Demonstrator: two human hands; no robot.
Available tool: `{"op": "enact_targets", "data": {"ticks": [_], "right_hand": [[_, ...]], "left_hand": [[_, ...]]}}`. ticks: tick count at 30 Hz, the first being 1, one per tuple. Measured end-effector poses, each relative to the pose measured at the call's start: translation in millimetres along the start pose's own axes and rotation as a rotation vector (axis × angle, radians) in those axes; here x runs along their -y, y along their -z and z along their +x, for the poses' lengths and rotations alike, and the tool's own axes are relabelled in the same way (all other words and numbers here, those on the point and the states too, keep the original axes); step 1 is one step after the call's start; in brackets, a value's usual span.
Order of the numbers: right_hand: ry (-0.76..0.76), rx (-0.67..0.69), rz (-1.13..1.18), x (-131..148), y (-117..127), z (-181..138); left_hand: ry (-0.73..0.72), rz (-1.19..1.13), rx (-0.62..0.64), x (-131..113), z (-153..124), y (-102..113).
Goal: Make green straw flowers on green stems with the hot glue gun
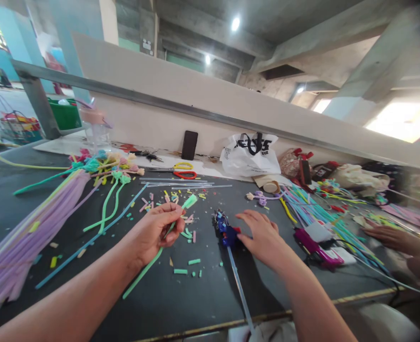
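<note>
Dark tabletop before me. On my left, lilac strip bundle, long blue strip. Toward back, clear sticks, red-handled scissors, white lettered bag. Nearer me, blue glue gun, scattered green cut pieces. On my right, magenta device, short yellow strip, pastel strips.

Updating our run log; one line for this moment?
left hand: holding green stem; right hand: open, at blue glue gun; phone: upright

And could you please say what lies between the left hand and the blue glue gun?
Small green pieces and pink ones lie on the tabletop in the head view.
</note>
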State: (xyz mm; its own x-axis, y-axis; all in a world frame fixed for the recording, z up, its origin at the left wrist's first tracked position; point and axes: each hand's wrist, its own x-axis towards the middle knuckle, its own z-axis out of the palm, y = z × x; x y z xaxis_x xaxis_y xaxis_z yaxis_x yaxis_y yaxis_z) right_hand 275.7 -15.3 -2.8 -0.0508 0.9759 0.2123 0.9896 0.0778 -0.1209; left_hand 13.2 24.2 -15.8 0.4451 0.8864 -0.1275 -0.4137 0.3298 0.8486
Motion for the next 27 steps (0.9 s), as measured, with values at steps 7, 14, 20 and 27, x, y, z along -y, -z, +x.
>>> {"op": "enact_targets", "data": {"ticks": [7,14,20,27], "right_hand": [[0.369,0.102,0.156,80,-17,-24],[0.374,0.157,0.075,79,-32,-21],[0.231,-0.127,0.255,61,-5,-17],[0.296,-0.362,0.211,64,-2,-20]], "left_hand": [[0.035,0.057,0.053,5,-1,-4],[0.093,0.116,0.102,9,-1,-3],[0.149,0.195,0.102,8,-4,-9],[0.139,0.336,0.130,14,-3,-12]]}}
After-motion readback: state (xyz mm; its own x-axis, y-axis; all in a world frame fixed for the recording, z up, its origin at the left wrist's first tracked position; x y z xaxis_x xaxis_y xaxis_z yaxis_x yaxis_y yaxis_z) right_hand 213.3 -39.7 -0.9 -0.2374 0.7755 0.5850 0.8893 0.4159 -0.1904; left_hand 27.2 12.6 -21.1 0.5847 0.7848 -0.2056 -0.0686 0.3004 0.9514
